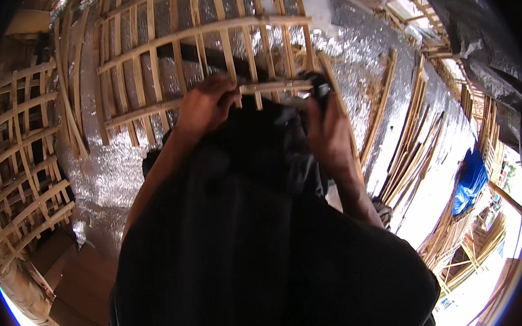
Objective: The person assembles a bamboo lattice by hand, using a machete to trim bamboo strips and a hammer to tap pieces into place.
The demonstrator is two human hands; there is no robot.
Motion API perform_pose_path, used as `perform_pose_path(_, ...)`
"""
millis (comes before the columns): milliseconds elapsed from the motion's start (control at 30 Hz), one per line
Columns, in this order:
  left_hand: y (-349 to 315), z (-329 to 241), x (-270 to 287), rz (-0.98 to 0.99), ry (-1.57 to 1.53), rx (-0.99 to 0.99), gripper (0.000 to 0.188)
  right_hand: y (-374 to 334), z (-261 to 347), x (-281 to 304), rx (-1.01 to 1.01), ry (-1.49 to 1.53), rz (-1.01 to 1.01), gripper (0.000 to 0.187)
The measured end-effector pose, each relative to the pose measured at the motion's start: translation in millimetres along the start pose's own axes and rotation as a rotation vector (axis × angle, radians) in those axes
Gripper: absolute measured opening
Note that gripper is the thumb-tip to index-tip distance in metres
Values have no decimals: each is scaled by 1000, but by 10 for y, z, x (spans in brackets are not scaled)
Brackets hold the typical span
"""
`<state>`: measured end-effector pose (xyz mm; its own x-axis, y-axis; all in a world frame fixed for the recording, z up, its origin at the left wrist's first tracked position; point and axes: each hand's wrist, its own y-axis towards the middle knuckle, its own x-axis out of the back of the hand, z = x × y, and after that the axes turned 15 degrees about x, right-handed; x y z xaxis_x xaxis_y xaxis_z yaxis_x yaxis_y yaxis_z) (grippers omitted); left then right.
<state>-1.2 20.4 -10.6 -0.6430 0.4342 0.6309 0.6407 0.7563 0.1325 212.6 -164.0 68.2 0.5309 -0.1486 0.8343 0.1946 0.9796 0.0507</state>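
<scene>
From my remote seat I judged the pale slatted lattice [224, 26] to be light for its spread, springy along each slat and fairly stiff where the slats crossed. It lay in front of the wearer, over crinkled silver sheeting [103, 178], its near edge reaching the dark clothing [265, 234]. The left hand [206, 109] was bent at the near crossbar [277, 86], thumb and fingers closed down to a pinch on it by a slat end. The right hand [331, 135] was raised by that bar's right end, fingers partly curled beside a dark object [320, 86]; blur kept me from telling whether it had hold of it.

I would have taken the lattice by a crossbar close to a joint, since the thin free ends looked likely to flex or split. The split faces seemed dry and rough enough to grip, though perhaps splintery.

The slats looked like bamboo: narrow, straw-coloured, slightly bowed, with uneven ends. A second lattice [23, 137] stood at left with tighter openings. Loose strips [413, 124] lay at right on the glossy, wrinkled foil, and farther off a blue sheet [470, 180] hung in soft folds.
</scene>
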Motion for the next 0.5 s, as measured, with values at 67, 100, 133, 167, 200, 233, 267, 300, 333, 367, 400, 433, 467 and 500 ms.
perform_pose_path(67,-111,-24,36,-2,26,36,16,-22,141,94,-49,181,-211,27)
perform_pose_path(100,-102,-26,47,-14,50,60,16,-20,205,125,-64,274,-320,27)
perform_pose_path(133,-117,5,56,8,49,82,15,-1,234,138,-100,309,-298,27)
perform_pose_path(167,-118,7,54,9,45,84,15,-4,238,142,-139,342,-274,28)
perform_pose_path(200,-117,4,60,14,45,95,15,-25,187,115,-117,278,-261,27)
perform_pose_path(233,-125,11,64,18,45,108,16,-38,140,93,-93,212,-250,26)
perform_pose_path(267,-140,21,84,23,49,109,16,-12,219,178,-100,280,-287,27)
perform_pose_path(300,-150,41,108,25,45,92,17,-33,229,129,-106,314,-321,27)
perform_pose_path(333,-170,47,131,27,42,76,18,-63,235,77,-112,350,-353,27)
perform_pose_path(367,-169,58,138,31,41,77,18,-73,237,17,-124,380,-381,26)
perform_pose_path(400,-129,37,113,38,45,61,18,-88,65,-188,-177,182,-84,24)
perform_pose_path(433,-106,30,86,40,54,46,18,-135,-62,-374,-221,-11,213,22)
perform_pose_path(467,-118,49,88,28,61,46,18,-57,-15,-491,-88,-107,78,21)
perform_pose_path(500,-161,60,86,22,52,62,18,-16,-6,-457,-75,-107,74,21)
